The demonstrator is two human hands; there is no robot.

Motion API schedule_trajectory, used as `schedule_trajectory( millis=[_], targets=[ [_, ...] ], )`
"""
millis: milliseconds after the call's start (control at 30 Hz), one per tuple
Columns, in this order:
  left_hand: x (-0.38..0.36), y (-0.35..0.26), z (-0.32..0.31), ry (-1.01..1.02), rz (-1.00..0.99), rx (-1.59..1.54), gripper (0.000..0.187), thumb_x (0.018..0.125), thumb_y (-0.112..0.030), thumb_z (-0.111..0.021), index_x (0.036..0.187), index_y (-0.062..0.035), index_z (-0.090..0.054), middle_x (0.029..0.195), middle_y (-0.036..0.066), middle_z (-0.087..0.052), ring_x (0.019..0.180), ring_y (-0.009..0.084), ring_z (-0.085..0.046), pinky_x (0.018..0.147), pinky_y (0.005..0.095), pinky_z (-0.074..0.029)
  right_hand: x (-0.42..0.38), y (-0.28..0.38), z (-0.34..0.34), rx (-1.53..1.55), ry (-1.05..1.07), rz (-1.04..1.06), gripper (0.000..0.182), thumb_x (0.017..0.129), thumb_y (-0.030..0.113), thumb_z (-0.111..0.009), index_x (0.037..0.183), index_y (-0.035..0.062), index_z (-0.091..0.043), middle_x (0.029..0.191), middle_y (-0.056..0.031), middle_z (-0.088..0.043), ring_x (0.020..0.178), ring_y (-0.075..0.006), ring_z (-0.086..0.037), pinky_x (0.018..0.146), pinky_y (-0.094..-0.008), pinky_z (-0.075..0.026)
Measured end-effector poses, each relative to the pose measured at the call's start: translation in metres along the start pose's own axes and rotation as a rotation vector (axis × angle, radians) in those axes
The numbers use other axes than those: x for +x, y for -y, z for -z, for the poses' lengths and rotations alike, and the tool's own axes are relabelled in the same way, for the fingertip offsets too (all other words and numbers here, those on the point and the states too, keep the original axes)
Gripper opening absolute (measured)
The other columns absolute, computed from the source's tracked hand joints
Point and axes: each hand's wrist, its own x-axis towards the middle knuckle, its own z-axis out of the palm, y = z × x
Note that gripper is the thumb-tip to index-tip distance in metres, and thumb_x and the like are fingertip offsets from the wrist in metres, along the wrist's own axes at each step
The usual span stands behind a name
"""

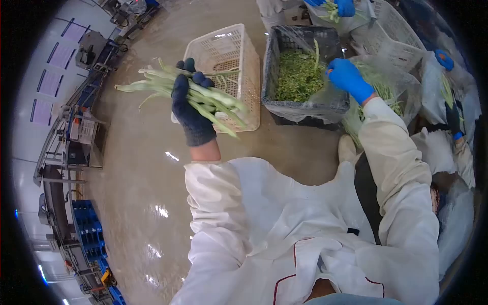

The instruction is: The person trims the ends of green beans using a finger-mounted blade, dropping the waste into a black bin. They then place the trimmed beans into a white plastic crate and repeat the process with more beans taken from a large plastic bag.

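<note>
My left hand (191,109), in a dark knitted glove, is closed around a bunch of long, pale green vegetable stalks (152,84), held in front of a white plastic crate (252,76). A few stalks lie inside that crate. In a blue glove, my right hand (351,80) is over the right side of a black crate (305,108); its fingers are drawn together, and whatever they may hold is hidden. Chopped green leaves and trimmings (297,76) fill the black crate, which has a clear plastic liner.
Right of the black crate is a clear plastic bag of long green stalks (381,89). Another white crate (389,35) stands behind it. Co-workers' gloved hands (345,7) hold greens at the top and far right. Machinery (66,173) and blue crates (89,231) line the left wall.
</note>
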Motion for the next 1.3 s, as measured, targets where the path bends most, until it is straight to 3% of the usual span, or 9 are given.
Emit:
schedule_trajectory(
  millis=[200,267,367,467,667,867,1100,1200,1300],
  targets=[
    [0.043,0.003,0.074,-0.652,-0.349,0.579,0.033,0.075,0.002,-0.067,0.105,0.0024,-0.054,0.088,0.015,-0.061,0.066,0.0312,-0.066,0.055,0.0393,-0.056,0.009,0.003,-0.002,0.119,-0.288,0.107,0.026,0.077,0.018,-0.064,0.099,0.0056,-0.068,0.109,-0.0211,-0.062,0.101,-0.0413,-0.058,0.087,-0.0485,-0.047],
    [0.040,0.008,0.073,-0.558,-0.191,0.534,0.039,0.081,-0.003,-0.065,0.116,-0.0006,-0.048,0.094,0.016,-0.062,0.076,0.0294,-0.065,0.068,0.0415,-0.056,0.011,0.017,-0.003,0.094,-0.456,0.143,0.031,0.077,0.013,-0.064,0.108,0.0080,-0.066,0.118,-0.0188,-0.059,0.103,-0.0411,-0.057,0.089,-0.0486,-0.046],
    [0.038,0.018,0.054,-0.354,0.028,0.407,0.045,0.084,-0.007,-0.062,0.126,-0.0004,-0.046,0.103,0.015,-0.064,0.081,0.0267,-0.065,0.070,0.0390,-0.055,0.019,0.026,0.017,-0.207,-0.095,0.036,0.042,0.075,0.006,-0.063,0.117,0.0098,-0.062,0.120,-0.0180,-0.058,0.102,-0.0414,-0.057,0.090,-0.0492,-0.047],
    [0.025,0.038,0.024,-0.144,0.176,0.424,0.047,0.085,-0.008,-0.061,0.129,0.0007,-0.046,0.106,0.015,-0.064,0.082,0.0252,-0.065,0.071,0.0369,-0.055,0.006,0.047,0.031,-0.195,-0.570,0.360,0.042,0.073,0.004,-0.061,0.115,0.0102,-0.064,0.114,-0.0163,-0.061,0.102,-0.0391,-0.058,0.091,-0.0476,-0.047],
    [-0.011,0.065,-0.025,0.078,0.547,0.565,0.048,0.082,-0.010,-0.063,0.126,0.0041,-0.051,0.097,0.013,-0.066,0.074,0.0207,-0.064,0.067,0.0323,-0.054,-0.006,0.102,0.039,0.581,-0.371,0.526,0.049,0.075,0.003,-0.055,0.122,0.0147,-0.061,0.111,-0.0165,-0.062,0.098,-0.0343,-0.060,0.086,-0.0426,-0.048],
    [-0.024,0.073,-0.046,0.239,0.784,0.564,0.031,0.077,-0.007,-0.067,0.102,0.0091,-0.061,0.074,0.014,-0.064,0.066,0.0221,-0.063,0.062,0.0314,-0.052,-0.008,0.103,0.043,0.681,-0.257,0.627,0.047,0.084,0.004,-0.048,0.128,0.0176,-0.058,0.111,-0.0176,-0.061,0.100,-0.0330,-0.060,0.087,-0.0420,-0.047],
    [-0.018,0.070,-0.031,0.123,0.763,0.693,0.028,0.077,-0.010,-0.067,0.099,0.0066,-0.063,0.075,0.012,-0.064,0.064,0.0198,-0.062,0.060,0.0293,-0.050,-0.010,0.081,0.056,0.181,-0.170,0.618,0.027,0.086,0.012,-0.055,0.111,0.0097,-0.063,0.108,-0.0161,-0.063,0.095,-0.0367,-0.060,0.084,-0.0442,-0.048],
    [-0.016,0.070,-0.028,0.133,0.734,0.741,0.030,0.078,-0.012,-0.069,0.102,0.0047,-0.062,0.074,0.010,-0.063,0.066,0.0179,-0.062,0.061,0.0288,-0.049,-0.012,0.080,0.047,-0.016,-0.289,0.685,0.021,0.088,0.012,-0.056,0.107,0.0052,-0.064,0.100,-0.0135,-0.064,0.081,-0.0292,-0.061,0.073,-0.0364,-0.049],
    [-0.019,0.076,-0.031,0.163,0.669,0.792,0.034,0.078,-0.011,-0.068,0.107,0.0046,-0.058,0.078,0.010,-0.063,0.068,0.0185,-0.062,0.062,0.0298,-0.050,-0.020,0.092,0.046,0.495,-0.285,0.503,0.022,0.087,0.009,-0.055,0.106,0.0043,-0.066,0.096,-0.0103,-0.065,0.077,-0.0215,-0.060,0.073,-0.0344,-0.050]
  ],
)
